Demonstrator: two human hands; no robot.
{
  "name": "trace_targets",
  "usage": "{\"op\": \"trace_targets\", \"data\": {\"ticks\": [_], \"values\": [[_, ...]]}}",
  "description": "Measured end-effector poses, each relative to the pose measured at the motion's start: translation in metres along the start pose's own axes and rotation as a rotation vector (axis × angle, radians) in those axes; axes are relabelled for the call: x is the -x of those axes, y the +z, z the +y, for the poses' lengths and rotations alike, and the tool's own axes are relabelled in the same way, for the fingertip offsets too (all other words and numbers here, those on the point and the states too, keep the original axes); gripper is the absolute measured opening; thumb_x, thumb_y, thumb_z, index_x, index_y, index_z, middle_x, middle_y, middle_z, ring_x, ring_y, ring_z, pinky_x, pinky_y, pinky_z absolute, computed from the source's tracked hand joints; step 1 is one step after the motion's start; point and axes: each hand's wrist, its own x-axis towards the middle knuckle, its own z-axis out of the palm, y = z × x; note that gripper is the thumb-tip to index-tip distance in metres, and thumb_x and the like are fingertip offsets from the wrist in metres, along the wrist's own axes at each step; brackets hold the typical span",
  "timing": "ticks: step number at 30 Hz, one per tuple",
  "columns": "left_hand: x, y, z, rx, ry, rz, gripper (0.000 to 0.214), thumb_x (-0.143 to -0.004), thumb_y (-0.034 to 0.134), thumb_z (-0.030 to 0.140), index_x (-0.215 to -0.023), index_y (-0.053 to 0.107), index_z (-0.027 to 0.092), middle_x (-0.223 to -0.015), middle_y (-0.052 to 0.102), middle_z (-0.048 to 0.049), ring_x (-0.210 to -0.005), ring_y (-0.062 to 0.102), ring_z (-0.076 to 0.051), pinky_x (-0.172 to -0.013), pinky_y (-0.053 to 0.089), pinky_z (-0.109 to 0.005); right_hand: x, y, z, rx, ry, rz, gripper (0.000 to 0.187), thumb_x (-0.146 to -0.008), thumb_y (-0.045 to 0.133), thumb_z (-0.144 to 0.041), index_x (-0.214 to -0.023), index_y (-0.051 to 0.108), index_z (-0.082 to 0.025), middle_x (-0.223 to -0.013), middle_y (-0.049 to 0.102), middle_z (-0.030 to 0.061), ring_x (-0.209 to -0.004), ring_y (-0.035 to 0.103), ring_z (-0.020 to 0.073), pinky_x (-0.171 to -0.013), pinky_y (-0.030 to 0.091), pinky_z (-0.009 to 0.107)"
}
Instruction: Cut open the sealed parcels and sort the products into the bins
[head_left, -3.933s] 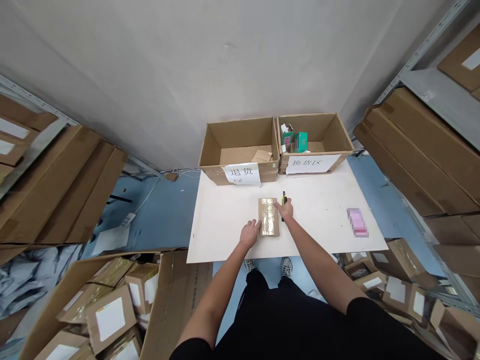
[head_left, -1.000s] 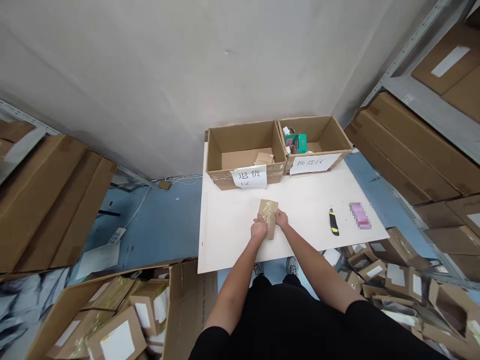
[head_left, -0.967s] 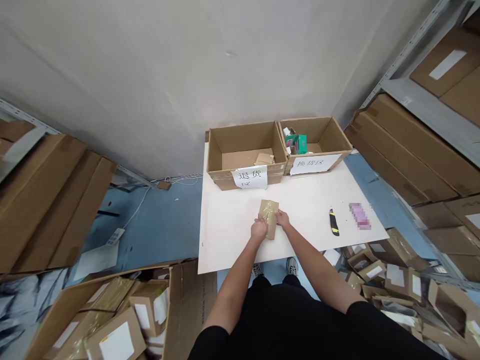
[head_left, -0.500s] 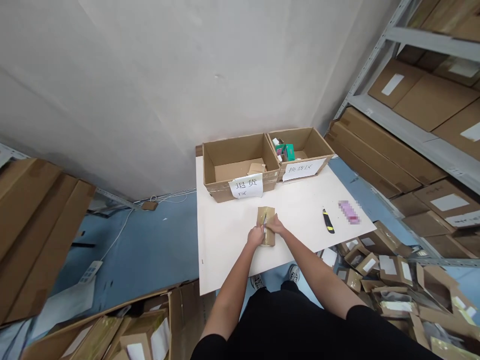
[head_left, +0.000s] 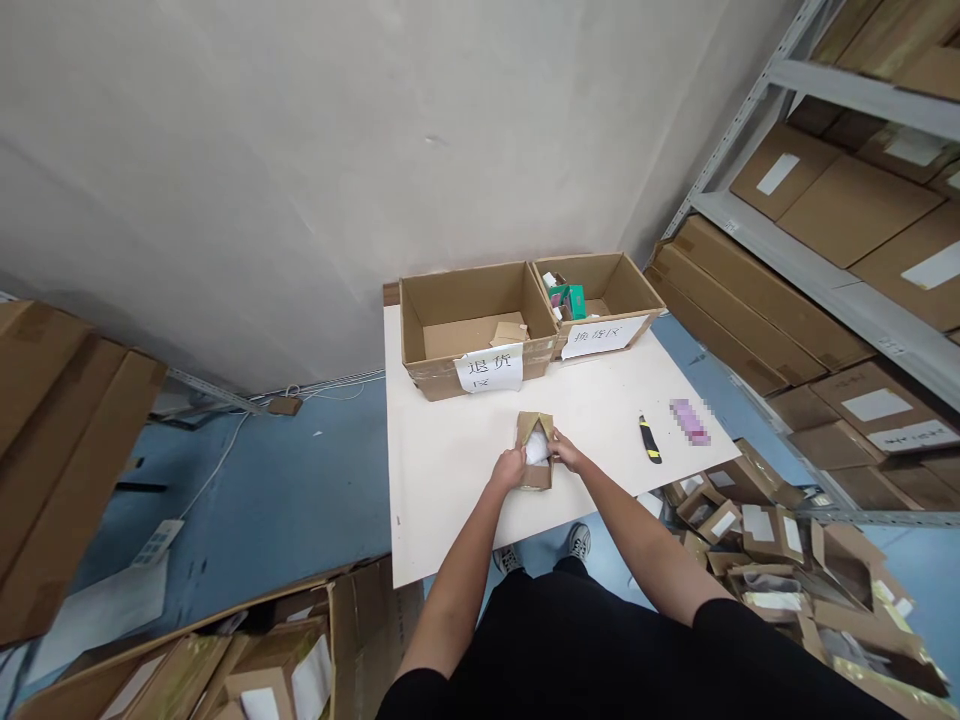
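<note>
A small cardboard box (head_left: 534,478) rests on the white table, its top flaps spread and something white showing inside. My left hand (head_left: 511,467) grips the box's left edge with bent fingers. On the opposite edge, my right hand (head_left: 564,450) is closed on the flap. To the right lies a black and yellow utility knife (head_left: 650,440), and past it a pink-purple item (head_left: 689,422) blurred out by pixels.
Two open cartons with paper labels, the left carton (head_left: 480,272) and the right carton (head_left: 651,290), stand along the table's back. Opened boxes (head_left: 772,533) litter the floor at right, beside a loaded shelf (head_left: 817,255). A big carton of parcels (head_left: 352,640) sits lower left.
The small box's top has gone from a narrow slit to a wide opening as my hands moved apart. White contents now show. The view has shifted slightly.
</note>
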Motion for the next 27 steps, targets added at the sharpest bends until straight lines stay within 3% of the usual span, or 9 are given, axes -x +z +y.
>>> {"op": "trace_targets", "data": {"ticks": [4,6,10,12,14,16,22,24,27], "values": [[0.005,-0.009,-0.02,0.061,-0.016,0.043,0.054,-0.112,0.019,0.029,-0.121,0.071,0.017,-0.108,0.08,-0.0135,-0.104,0.076,-0.025,-0.093,0.056,-0.036,0.008,-0.01,0.009,-0.24,0.047,-0.03,0.04,-0.066,0.062,-0.029,-0.104,0.066,-0.017,-0.082,0.071,0.0052,-0.076,0.069,0.0252,-0.072,0.059,0.037],[0.01,-0.01,-0.032,0.091,-0.039,0.07,0.055,-0.111,0.016,0.025,-0.126,0.069,0.018,-0.114,0.079,-0.0119,-0.108,0.075,-0.022,-0.095,0.057,-0.035,0.012,-0.009,0.018,-0.279,0.076,0.012,0.037,-0.071,0.064,-0.031,-0.105,0.067,-0.016,-0.085,0.074,0.008,-0.08,0.072,0.0284,-0.073,0.061,0.04],[0.016,-0.008,-0.039,0.057,-0.115,0.231,0.049,-0.103,0.043,0.016,-0.15,0.055,0.022,-0.154,0.061,-0.0131,-0.145,0.054,-0.026,-0.114,0.05,-0.043,0.015,0.001,0.037,-0.269,0.064,0.155,0.057,-0.079,0.073,-0.037,-0.131,0.064,-0.017,-0.109,0.078,0.0125,-0.099,0.076,0.0309,-0.086,0.064,0.043],[0.015,-0.007,-0.033,-0.037,-0.008,0.219,0.051,-0.095,0.056,0.011,-0.143,0.063,0.026,-0.163,0.052,-0.0108,-0.158,0.038,-0.03,-0.123,0.042,-0.05,0.015,0.004,0.045,-0.174,0.046,0.282,0.077,-0.08,0.076,-0.041,-0.149,0.052,-0.018,-0.125,0.075,0.0139,-0.109,0.075,0.0299,-0.094,0.062,0.042],[0.013,-0.005,-0.025,-0.131,0.2,0.101,0.043,-0.088,0.061,0.007,-0.124,0.075,0.027,-0.161,0.054,-0.0084,-0.161,0.031,-0.029,-0.128,0.036,-0.052,0.016,0.004,0.049,-0.017,0.052,0.386,0.091,-0.082,0.076,-0.046,-0.16,0.04,-0.016,-0.139,0.068,0.0169,-0.118,0.072,0.0303,-0.101,0.059,0.042],[0.015,-0.004,-0.021,-0.153,0.33,0.02,0.037,-0.084,0.062,0.004,-0.109,0.08,0.024,-0.158,0.058,-0.0079,-0.161,0.03,-0.029,-0.13,0.034,-0.053,0.017,0.001,0.049,0.158,0.02,0.444,0.092,-0.084,0.073,-0.048,-0.161,0.038,-0.014,-0.149,0.059,0.0196,-0.127,0.066,0.0322,-0.108,0.055,0.043],[0.046,0.001,-0.04,0.016,0.325,-0.052,0.025,-0.092,0.058,0.018,-0.086,0.082,0.025,-0.154,0.062,-0.0019,-0.161,0.031,-0.031,-0.128,0.035,-0.059,0.023,0.001,0.027,0.707,-0.342,0.376,0.041,-0.094,0.059,-0.024,-0.133,0.067,-0.015,-0.156,0.048,0.0185,-0.148,0.04,0.0347,-0.123,0.038,0.046],[0.057,0.006,-0.044,0.02,0.32,-0.036,0.015,-0.092,0.066,0.024,-0.095,0.081,0.024,-0.16,0.056,-0.0037,-0.161,0.031,-0.031,-0.128,0.036,-0.056,0.023,0.008,0.018,0.84,-0.398,0.313,0.039,-0.095,0.053,-0.016,-0.131,0.069,-0.015,-0.161,0.041,0.0192,-0.152,0.031,0.0356,-0.124,0.034,0.047],[0.064,0.015,-0.039,-0.034,0.283,0.038,0.028,-0.088,0.077,0.024,-0.116,0.076,0.023,-0.167,0.046,-0.0088,-0.16,0.03,-0.032,-0.126,0.038,-0.053,0.022,0.018,0.008,0.958,-0.439,0.289,0.05,-0.094,0.05,-0.008,-0.143,0.063,-0.015,-0.168,0.033,0.0183,-0.159,0.015,0.0373,-0.126,0.027,0.054]]}}
